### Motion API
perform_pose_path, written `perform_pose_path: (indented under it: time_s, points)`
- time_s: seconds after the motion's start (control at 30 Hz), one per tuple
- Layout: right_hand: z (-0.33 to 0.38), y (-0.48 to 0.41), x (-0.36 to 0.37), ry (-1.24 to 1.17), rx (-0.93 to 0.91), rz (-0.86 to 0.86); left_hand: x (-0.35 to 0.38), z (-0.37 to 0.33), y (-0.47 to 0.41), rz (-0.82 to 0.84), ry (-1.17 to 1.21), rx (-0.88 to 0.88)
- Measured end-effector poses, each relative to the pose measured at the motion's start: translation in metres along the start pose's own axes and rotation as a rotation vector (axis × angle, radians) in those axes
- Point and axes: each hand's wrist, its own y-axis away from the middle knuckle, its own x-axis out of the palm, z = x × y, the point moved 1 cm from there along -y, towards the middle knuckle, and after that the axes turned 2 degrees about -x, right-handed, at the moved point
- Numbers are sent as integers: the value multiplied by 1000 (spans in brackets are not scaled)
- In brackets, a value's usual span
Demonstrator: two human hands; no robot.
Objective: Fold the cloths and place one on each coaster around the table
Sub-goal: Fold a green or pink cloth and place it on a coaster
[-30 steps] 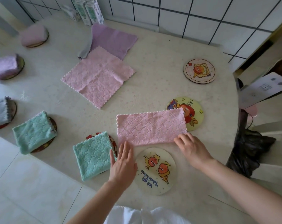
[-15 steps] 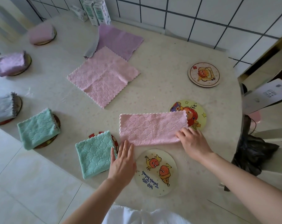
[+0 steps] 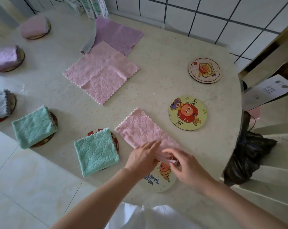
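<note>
We have the folded pink cloth (image 3: pixel 140 128) lying slantwise, its near end over the lettered coaster (image 3: pixel 156 182). Our left hand (image 3: pixel 142 157) presses it with flat fingers; our right hand (image 3: pixel 186 166) pinches that end. Left of that coaster sits a green cloth (image 3: pixel 95 151); beyond it, a yellow coaster (image 3: pixel 187 113).

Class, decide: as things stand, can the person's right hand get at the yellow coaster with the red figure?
Probably yes. The yellow coaster lies uncovered, with only bare table between it and the right hand. That hand pinches the folded pink cloth, so it would first have to let go.
</note>
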Motion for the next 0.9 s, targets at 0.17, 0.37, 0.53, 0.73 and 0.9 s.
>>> perform_pose_path:
  time_s: [0.17, 0.37, 0.53, 0.73, 0.9]
  points:
    - [10, -2, -6, -198, 25, -66, 8, -6, 19, -121, 122, 92]
    - [-29, -26, -3, 101, -20, 50, 5, 5, 41, -73, 312, 149]
    - [-55, -41, 4, 487, -168, 334, 6, 18, 56, -97, 309, 133]
    - [-65, -48, -3, 530, -201, 420, 6, 25, 66, -89, 427, -59]
    - [-63, -64, -6, 249, -57, 458, 0, 28, 64, -65, 585, -285]
